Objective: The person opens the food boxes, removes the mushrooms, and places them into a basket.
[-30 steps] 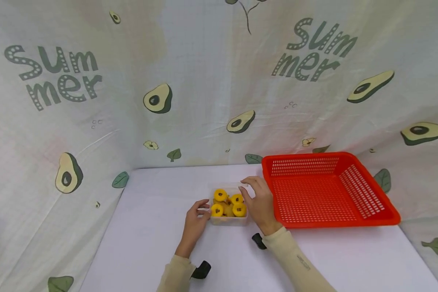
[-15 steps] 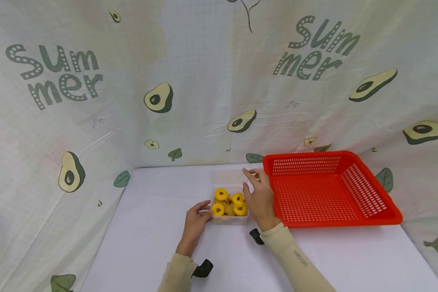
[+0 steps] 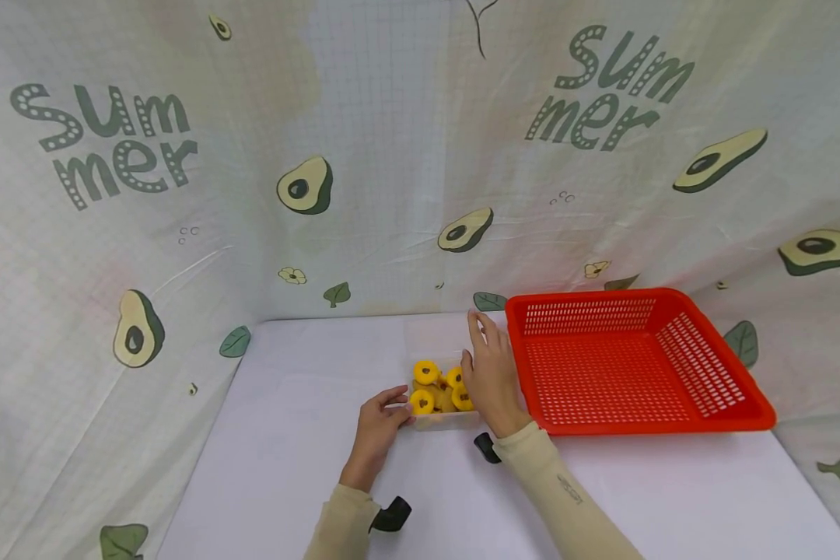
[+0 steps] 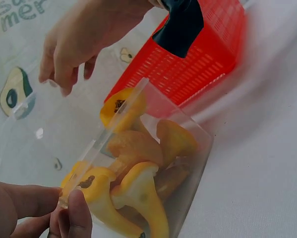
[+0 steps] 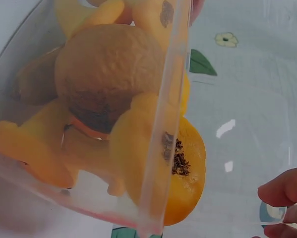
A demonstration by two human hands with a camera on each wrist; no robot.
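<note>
Clear box [image 3: 444,422] of yellow pieces [image 3: 426,373]: set between left hand [image 3: 379,424], at its corner (pinching or touching, cannot tell), and loose-fingered right hand [image 3: 491,379].

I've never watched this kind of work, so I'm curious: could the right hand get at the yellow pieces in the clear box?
Probably yes: the right hand is beside the clear box, whose lid stands open, leaving the yellow pieces uncovered.

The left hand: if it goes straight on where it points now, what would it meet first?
The left hand would most likely meet the side wall of the clear container first, with the yellow pieces inside beyond. It is right beside that wall, so contact is hard to judge.
</note>
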